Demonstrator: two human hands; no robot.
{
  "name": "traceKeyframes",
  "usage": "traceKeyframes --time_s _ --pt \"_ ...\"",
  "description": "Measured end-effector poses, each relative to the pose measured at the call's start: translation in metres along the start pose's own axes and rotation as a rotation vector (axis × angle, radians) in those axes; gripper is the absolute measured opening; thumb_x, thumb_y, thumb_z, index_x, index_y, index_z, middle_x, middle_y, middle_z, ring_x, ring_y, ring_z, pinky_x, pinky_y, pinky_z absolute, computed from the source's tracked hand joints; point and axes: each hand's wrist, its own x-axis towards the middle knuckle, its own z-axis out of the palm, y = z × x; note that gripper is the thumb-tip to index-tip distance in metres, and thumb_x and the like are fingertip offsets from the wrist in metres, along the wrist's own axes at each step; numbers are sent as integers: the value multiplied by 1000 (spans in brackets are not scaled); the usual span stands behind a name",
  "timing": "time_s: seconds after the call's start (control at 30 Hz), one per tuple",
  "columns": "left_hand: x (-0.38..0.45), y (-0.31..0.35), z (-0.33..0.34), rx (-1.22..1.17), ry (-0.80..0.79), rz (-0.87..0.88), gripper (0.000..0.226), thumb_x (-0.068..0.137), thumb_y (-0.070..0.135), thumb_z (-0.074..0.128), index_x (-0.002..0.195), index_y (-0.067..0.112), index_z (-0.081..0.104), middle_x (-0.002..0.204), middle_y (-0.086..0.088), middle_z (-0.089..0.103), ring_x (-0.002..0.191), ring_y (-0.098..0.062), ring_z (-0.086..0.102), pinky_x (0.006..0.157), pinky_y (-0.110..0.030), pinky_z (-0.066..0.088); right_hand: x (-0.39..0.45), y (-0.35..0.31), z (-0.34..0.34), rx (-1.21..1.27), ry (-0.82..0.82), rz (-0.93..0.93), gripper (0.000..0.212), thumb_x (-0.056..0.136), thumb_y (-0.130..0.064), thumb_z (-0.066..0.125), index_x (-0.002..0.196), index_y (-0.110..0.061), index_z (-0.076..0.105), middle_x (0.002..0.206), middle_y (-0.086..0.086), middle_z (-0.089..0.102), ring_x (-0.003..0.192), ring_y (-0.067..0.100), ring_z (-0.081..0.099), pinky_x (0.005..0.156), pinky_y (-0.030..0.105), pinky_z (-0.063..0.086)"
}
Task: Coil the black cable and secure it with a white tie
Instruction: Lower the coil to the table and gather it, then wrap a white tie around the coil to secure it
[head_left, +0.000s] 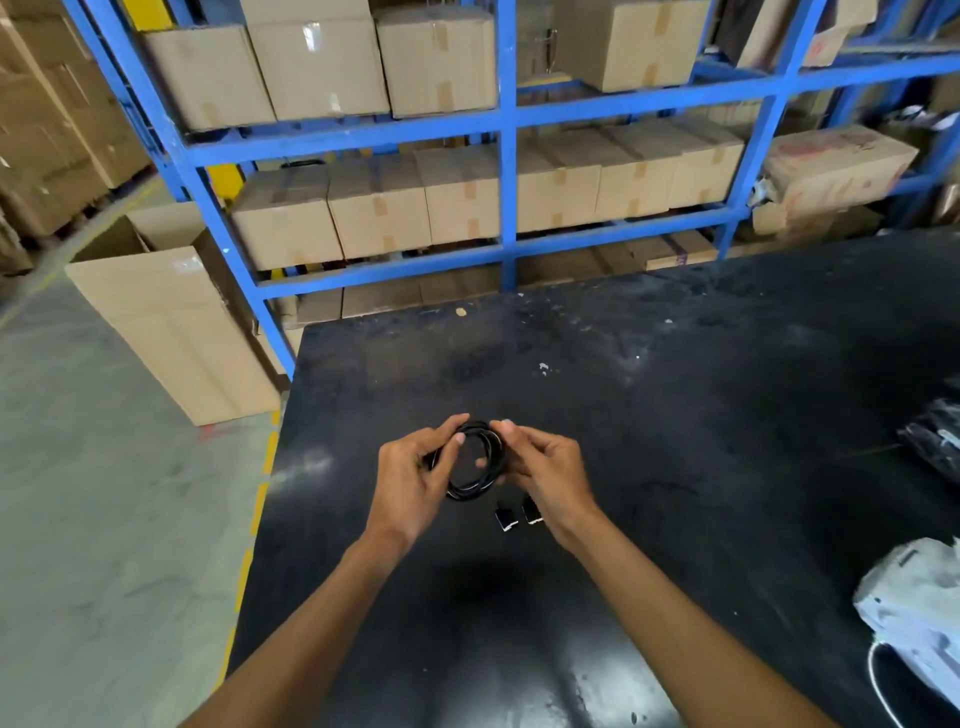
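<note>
A black cable (475, 486) wound into a small round coil hangs above the black table (675, 415), held between both hands. My left hand (410, 478) grips the coil's left side, thumb and fingers around the loops. My right hand (550, 467) pinches the coil's upper right side, where a thin white strip (500, 441), possibly the tie, shows against the loops. Two black connector ends (517, 514) with pale tips dangle below the coil, next to my right wrist.
A black plastic bag (935, 441) lies at the table's right edge, and a pale grey bag with a white cord (914, 613) sits nearer right. Blue shelving (506, 156) with cardboard boxes stands behind. An open carton (171, 322) stands on the floor, left.
</note>
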Motion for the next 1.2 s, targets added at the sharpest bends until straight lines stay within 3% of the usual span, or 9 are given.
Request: traceKeyframes --time_s 0.17,0.3,0.43,0.53,0.6,0.8,1.07,1.13,1.2 --pt "-1 -11 15 -32 -16 -54 24 92 17 63 114 16 72 72 -5 70 64 -5 59 67 -25 50 27 22 -34 -101 31 90 25 98 -27 58 105 -9 75 88 9 77 64 16 71 53 22 52" --pt "-1 -28 24 -36 -40 -97 23 92 18 63 113 18 73 73 -19 68 66 -6 51 65 -27 45 57 63 -72 -421 121 128 16 94 -7 61 101 -14 74 81 5 70 61 10 59 50 14 42" --pt "2 -37 26 -76 -49 -144 23 91 13 64 112 13 73 70 0 68 66 4 54 70 -14 43 80 103 -102 -910 115 162 34 85 2 62 109 -18 74 87 -3 65 86 13 62 77 15 48" --pt "1 -46 30 -77 -80 -149 23 92 15 63 112 17 73 79 -13 73 72 -5 56 71 -24 45 91 128 -112 -1144 -72 225 48 82 2 68 121 -26 69 109 3 62 101 23 64 96 29 51" --pt "0 -50 32 -82 -110 -148 24 92 16 62 113 21 72 74 -17 67 66 -9 51 65 -28 44 97 139 -112 -1228 -119 217 51 81 -4 72 123 -33 67 116 4 62 107 25 64 98 37 52" --pt "1 -50 35 -34 -164 -117 25 92 18 62 115 24 71 60 -14 44 56 -10 37 56 -24 34 105 148 -110 -1235 64 207 24 86 -15 69 104 -30 76 109 -3 75 106 22 69 89 35 56" --pt "2 -41 32 -61 -161 -118 25 93 20 62 115 24 71 68 -24 55 58 -22 43 59 -37 42 94 120 -115 -879 390 38 8 83 -18 72 82 -25 69 77 -1 74 75 19 72 73 40 60" --pt "0 -35 30 -98 -146 -133 24 92 19 62 114 23 72 67 -16 59 61 -14 47 62 -37 45 91 98 -109 -740 405 -27 11 83 -12 75 81 -20 68 74 2 72 70 20 71 65 39 62" --pt "-1 -27 27 -132 -135 -142 24 92 17 63 112 22 73 65 6 63 64 -7 52 65 -33 47 84 71 -98 -612 373 -86 14 83 -5 75 79 -17 68 75 8 71 71 25 72 56 31 61"
